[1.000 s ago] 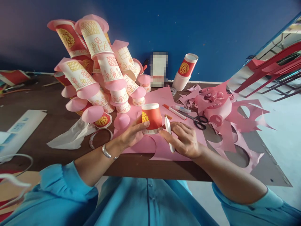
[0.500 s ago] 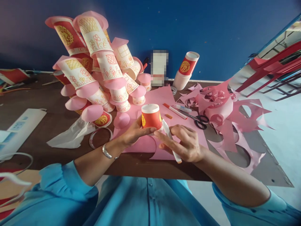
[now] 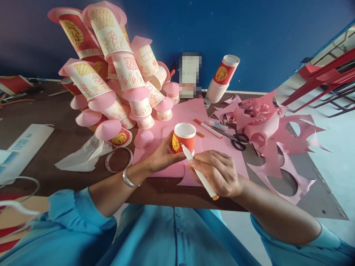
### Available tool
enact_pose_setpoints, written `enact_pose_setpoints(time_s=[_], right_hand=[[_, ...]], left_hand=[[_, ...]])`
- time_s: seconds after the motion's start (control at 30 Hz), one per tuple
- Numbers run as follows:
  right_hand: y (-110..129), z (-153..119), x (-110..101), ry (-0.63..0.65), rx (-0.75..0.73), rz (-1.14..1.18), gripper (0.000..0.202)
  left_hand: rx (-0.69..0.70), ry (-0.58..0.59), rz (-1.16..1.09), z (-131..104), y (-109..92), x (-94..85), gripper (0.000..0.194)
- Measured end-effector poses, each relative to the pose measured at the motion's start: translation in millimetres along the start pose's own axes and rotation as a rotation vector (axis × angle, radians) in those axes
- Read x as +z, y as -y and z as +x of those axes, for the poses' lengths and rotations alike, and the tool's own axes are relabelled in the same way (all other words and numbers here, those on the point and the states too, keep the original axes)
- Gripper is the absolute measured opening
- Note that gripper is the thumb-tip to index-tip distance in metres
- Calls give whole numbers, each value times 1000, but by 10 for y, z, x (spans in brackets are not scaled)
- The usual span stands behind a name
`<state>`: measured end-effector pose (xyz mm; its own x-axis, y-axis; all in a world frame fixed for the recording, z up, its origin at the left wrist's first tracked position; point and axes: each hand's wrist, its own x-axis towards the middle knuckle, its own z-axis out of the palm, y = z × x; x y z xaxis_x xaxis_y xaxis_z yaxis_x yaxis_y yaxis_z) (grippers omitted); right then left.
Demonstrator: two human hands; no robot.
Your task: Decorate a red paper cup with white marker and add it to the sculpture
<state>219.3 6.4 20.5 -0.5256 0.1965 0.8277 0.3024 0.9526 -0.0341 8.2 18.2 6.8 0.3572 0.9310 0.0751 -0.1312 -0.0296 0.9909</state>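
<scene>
My left hand [image 3: 163,154] is wrapped round the lower side of a red paper cup [image 3: 189,142] with a white rim and a gold emblem. The cup is tilted so that its white inside shows. Between the fingers of my right hand [image 3: 217,171] is a white marker [image 3: 203,179] with an orange end. Its tip points at the cup's red side; whether it touches cannot be told. Pink paper [image 3: 172,168] lies beneath both hands. A small pink paper cone [image 3: 143,139] sits to the left of the cup.
Decorated cups with pink paper tops [image 3: 127,74] are piled at the left. Scissors [image 3: 239,141], a red-capped marker [image 3: 208,128] and pink scraps [image 3: 260,125] lie at the right. A cup stack [image 3: 222,79] stands by the wall. Rolls of tape [image 3: 118,160] lie nearer.
My left hand has shifted the cup slightly right and tilted it, bringing its gold emblem forward. My right hand has closed into a writing grip, and the marker tip now lies across the cup's side.
</scene>
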Motion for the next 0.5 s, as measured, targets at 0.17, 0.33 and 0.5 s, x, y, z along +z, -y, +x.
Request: enact_pose_setpoints(time_s=[0.17, 0.33, 0.5], right_hand=[[3, 13, -3, 41, -9, -20, 23], [0, 39, -6, 53, -16, -58, 17], [9, 46, -12, 55, -18, -55, 15]], left_hand=[[-10, -34, -15, -11, 45, -9, 68], [9, -20, 0, -9, 61, -13, 69], [75, 48, -2, 3, 43, 0, 60]])
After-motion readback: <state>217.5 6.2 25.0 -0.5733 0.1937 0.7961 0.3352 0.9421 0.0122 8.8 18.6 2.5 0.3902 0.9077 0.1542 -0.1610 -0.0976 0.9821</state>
